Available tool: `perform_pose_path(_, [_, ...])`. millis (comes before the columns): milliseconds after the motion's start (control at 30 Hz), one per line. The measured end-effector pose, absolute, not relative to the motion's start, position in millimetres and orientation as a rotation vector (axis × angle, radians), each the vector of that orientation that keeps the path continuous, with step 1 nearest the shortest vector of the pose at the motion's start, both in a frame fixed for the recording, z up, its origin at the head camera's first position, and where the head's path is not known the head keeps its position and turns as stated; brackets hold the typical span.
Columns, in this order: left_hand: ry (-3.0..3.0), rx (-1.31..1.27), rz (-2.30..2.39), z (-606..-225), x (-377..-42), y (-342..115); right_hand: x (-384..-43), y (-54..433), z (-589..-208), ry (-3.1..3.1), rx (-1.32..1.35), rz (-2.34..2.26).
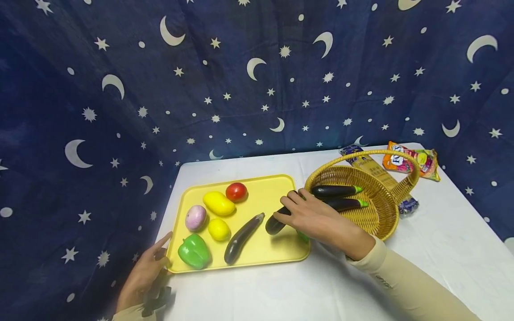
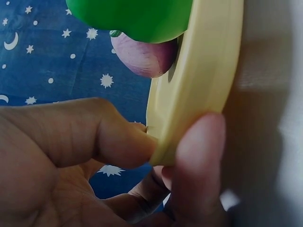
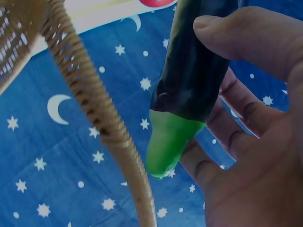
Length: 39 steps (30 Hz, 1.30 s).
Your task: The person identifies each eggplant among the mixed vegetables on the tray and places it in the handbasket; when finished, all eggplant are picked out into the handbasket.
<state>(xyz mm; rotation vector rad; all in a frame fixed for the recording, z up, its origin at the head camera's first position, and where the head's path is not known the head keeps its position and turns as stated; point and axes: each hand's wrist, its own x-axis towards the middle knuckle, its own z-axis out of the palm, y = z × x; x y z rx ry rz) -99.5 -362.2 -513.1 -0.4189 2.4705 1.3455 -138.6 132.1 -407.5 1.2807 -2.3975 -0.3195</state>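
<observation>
My right hand [image 1: 311, 218] grips a dark eggplant [image 3: 194, 61] above the tray's right side, thumb on one face and fingers behind; its green cap shows in the right wrist view. A bit of green shows under this hand at the tray's edge, mostly hidden. At the near left corner of the yellow tray [image 1: 265, 263], my left hand [image 1: 142, 272] pinches the rim. Lying on the tray are another eggplant [image 1: 242, 240], a green bell pepper [image 1: 194, 252], a purple onion [image 1: 196, 218], a lemon [image 1: 219, 229], a yellow mango-like fruit [image 1: 218, 203] and a tomato [image 1: 236, 192].
Right of the tray stands a wicker basket [image 1: 381, 223] with an arched handle [image 1: 361, 153]. Two green-capped eggplants [image 1: 335, 191] lie inside it. Behind it are a pasta packet [image 1: 375, 169] and a colourful snack bag [image 1: 429, 165]. A starry blue cloth [image 1: 241, 67] hangs behind the white table.
</observation>
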Motion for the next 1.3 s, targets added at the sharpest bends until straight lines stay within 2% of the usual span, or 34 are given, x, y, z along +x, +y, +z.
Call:
perform_pose_path(833, [2.479,-0.374,1.333,-513,-98,-366,-108,214,-387,-2.499,1.117,-0.371])
perform_pose_path(1300, [2.475,-0.345,1.346,-513,-97,-368,-137,247,-408,-2.699,1.081,-0.427])
